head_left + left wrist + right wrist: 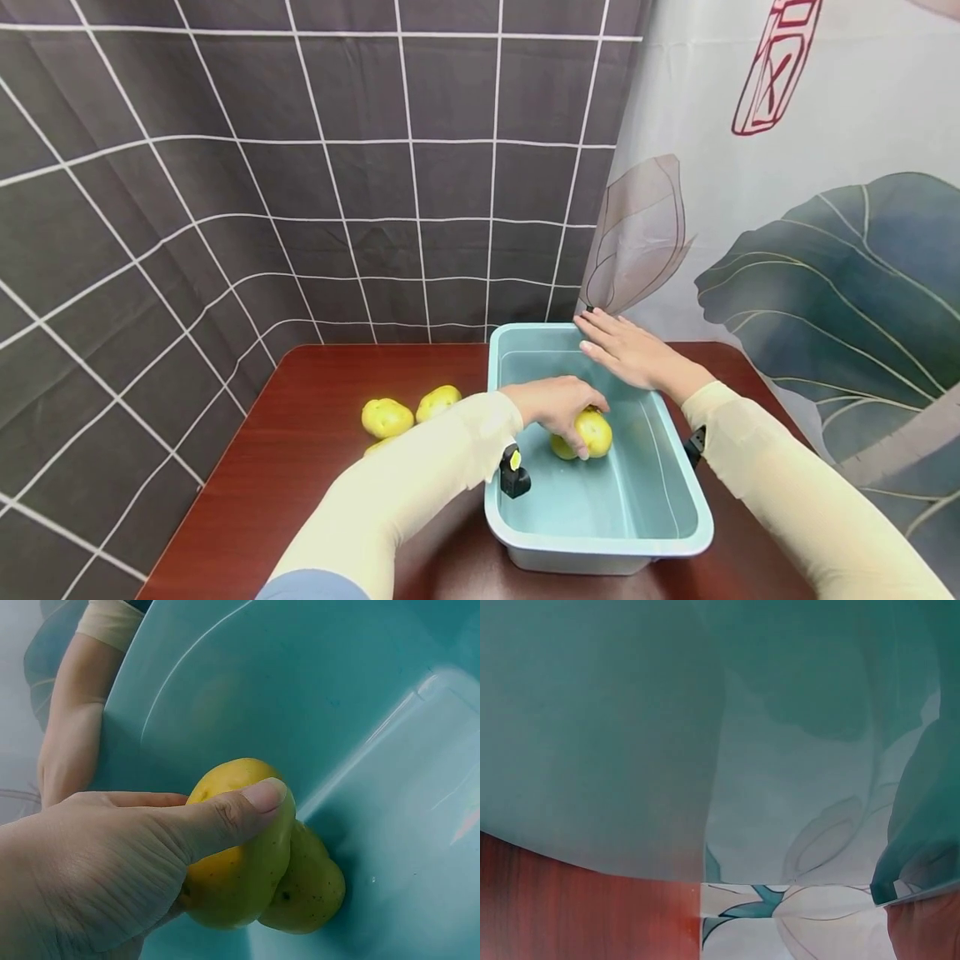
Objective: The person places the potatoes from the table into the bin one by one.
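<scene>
My left hand (558,406) reaches down into the light blue plastic bin (600,545). It grips a yellow potato (241,889), with the thumb lying across its near side in the left wrist view. Beside and partly behind that one is a second potato (307,889), low in the bin. Over the far right corner of the bin rests my right hand (633,350), its fingers straight and holding nothing. Its view is mostly filled by the bin's wall (592,750).
Left of the bin, on the reddish-brown table (300,467), lie a potato (387,417) and another potato (438,402); a third is mostly hidden behind the left forearm. A dark gridded curtain (375,179) and a pale leaf-patterned curtain (825,275) hang behind.
</scene>
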Tool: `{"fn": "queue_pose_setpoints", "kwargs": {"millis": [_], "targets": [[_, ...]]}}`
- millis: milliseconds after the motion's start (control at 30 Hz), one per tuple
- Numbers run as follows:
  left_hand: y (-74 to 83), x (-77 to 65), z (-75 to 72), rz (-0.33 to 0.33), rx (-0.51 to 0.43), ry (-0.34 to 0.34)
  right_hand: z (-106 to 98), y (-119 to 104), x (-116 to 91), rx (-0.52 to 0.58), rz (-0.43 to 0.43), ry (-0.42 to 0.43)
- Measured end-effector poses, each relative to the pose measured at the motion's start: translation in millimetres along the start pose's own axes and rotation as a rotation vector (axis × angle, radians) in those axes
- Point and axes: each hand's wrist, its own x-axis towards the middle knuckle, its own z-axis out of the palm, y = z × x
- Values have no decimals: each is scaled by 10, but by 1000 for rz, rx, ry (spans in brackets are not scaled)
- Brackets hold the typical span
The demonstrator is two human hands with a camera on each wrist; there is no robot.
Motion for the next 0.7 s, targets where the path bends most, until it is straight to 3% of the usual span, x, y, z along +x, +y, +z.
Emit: {"fn": "queue_pose_setpoints", "kwargs": {"millis": [300, 700], "targets": [[3, -25, -8, -18, -31, -19, 19, 8, -16, 12, 6, -4], [-11, -39, -30, -10, -16, 14, -3, 4, 0, -1, -1, -1]]}}
